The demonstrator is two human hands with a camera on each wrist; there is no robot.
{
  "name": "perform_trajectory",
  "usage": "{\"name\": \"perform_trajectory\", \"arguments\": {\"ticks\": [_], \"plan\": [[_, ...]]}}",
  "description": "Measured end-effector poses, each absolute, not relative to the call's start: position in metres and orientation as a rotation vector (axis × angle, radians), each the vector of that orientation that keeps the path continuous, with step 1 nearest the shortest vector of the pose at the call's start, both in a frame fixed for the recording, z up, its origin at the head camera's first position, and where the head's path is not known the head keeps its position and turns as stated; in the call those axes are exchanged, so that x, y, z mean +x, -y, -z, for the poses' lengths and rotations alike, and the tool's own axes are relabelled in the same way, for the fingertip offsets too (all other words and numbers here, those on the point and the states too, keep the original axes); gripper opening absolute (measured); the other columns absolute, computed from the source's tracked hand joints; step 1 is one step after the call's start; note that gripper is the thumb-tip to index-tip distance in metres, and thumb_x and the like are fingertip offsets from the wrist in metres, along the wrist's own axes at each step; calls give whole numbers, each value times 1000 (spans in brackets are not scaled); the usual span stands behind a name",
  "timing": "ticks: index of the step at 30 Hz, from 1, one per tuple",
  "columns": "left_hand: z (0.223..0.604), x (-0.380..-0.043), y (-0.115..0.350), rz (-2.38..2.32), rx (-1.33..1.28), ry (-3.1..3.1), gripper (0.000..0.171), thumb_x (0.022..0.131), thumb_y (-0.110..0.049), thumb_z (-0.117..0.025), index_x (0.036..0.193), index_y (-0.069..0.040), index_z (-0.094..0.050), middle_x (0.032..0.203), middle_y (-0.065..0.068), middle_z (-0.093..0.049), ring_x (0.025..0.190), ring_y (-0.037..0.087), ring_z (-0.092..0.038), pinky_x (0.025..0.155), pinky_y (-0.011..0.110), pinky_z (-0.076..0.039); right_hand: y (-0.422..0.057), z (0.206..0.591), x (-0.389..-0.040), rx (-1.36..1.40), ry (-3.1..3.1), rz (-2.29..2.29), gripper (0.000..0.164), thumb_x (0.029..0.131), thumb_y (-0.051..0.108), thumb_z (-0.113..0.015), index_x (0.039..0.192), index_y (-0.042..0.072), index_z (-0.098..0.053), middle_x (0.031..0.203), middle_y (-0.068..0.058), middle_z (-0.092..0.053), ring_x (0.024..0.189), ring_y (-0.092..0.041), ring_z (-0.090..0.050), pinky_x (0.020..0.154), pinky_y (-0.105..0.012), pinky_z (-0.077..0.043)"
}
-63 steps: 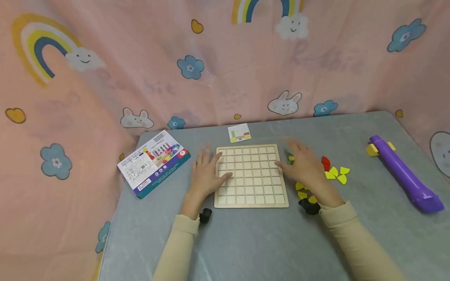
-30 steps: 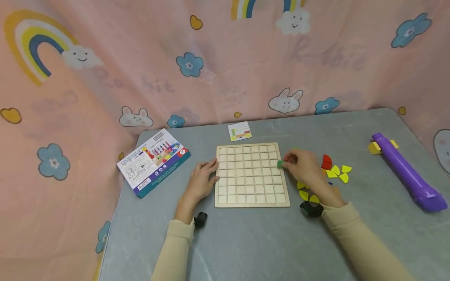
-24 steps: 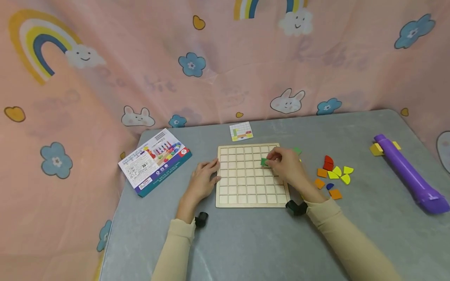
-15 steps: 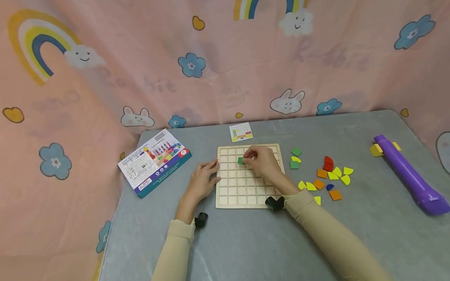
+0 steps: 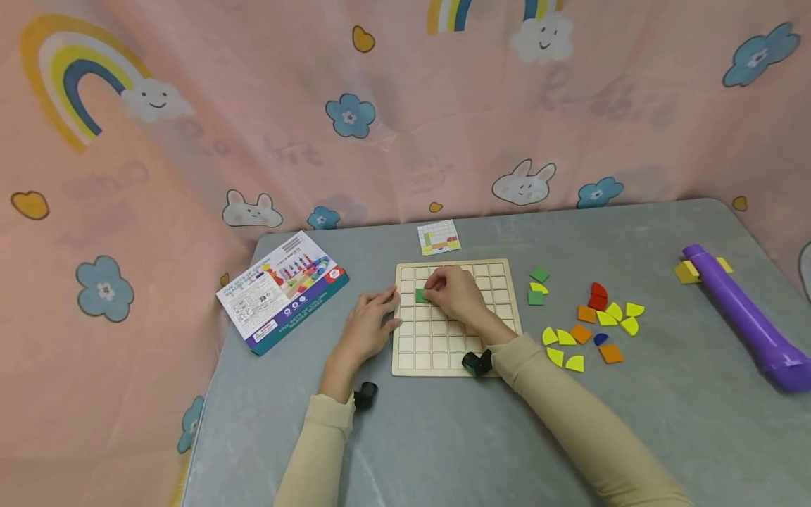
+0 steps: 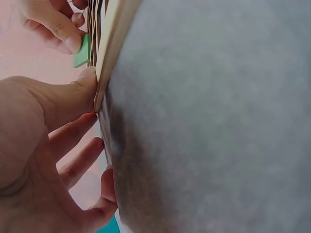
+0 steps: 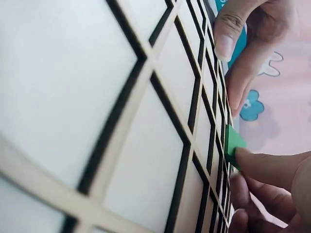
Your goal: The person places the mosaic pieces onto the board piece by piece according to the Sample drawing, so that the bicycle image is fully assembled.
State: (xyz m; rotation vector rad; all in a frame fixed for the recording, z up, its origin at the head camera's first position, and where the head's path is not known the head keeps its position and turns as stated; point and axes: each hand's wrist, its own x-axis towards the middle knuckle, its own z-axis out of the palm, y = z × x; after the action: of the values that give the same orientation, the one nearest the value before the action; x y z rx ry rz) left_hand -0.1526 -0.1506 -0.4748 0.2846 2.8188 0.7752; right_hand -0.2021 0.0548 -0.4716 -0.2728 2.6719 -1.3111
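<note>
My right hand (image 5: 455, 292) pinches a small green square tile (image 5: 420, 296) between thumb and fingertips. The tile is over the left part of the wooden grid board (image 5: 421, 361), in an upper row; in the right wrist view the green tile (image 7: 233, 145) looks tilted on the grid. My left hand (image 5: 362, 325) rests at the board's left edge, its thumb and index fingertip touching the rim. In the left wrist view the left thumb (image 6: 73, 99) presses the wooden edge, and the other fingers rest on the table. The right forearm covers part of the board's lower right.
Right of the board lie loose tiles: green squares (image 5: 536, 298), yellow quarter-rounds (image 5: 555, 357), orange squares (image 5: 611, 353), red pieces (image 5: 598, 302) and a blue half-round (image 5: 600, 339). A pattern card (image 5: 438, 237) lies behind the board. A box (image 5: 281, 292) stands left, a purple tube (image 5: 747, 317) right.
The right hand has picked a green tile from the loose pieces and carried it leftward across the board. The left hand has drawn back from over the board to its left edge.
</note>
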Motion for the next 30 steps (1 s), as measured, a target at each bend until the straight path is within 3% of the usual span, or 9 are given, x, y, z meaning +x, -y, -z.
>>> {"name": "perform_trajectory", "arguments": {"ticks": [8,15,25,30], "plan": [[473,-151,149,-766,274,-2813,59,105,-22,-68,160,-12,-47,173,-1,-36,152,32,-38,116,62,-35,-55,471,-201,-258,-2771,1157,13,92,17,-82,98,7,-79,106,-14,-65,107,-31,-54,86,-44,-46],[472,-150,149,-757,287,-2820,59,105,-21,-68,159,-12,-48,173,0,-36,151,34,-39,113,62,-37,-81,468,-197,-275,-2750,1172,16,91,16,-82,103,6,-76,108,-14,-66,104,-31,-55,88,-46,-47],[474,-151,149,-768,298,-2818,59,105,-21,-67,160,-13,-47,173,0,-36,151,34,-39,113,63,-37,-165,464,-188,-260,-2753,1160,21,94,7,-77,113,-3,-72,102,-19,-63,92,-31,-55,82,-42,-44],[475,-151,150,-761,295,-2827,59,105,-22,-67,160,-13,-47,173,-1,-35,150,33,-40,113,64,-38,-197,460,-179,-229,-2796,1101,25,95,7,-78,116,-6,-71,113,-26,-63,103,-39,-57,92,-53,-49]]}}
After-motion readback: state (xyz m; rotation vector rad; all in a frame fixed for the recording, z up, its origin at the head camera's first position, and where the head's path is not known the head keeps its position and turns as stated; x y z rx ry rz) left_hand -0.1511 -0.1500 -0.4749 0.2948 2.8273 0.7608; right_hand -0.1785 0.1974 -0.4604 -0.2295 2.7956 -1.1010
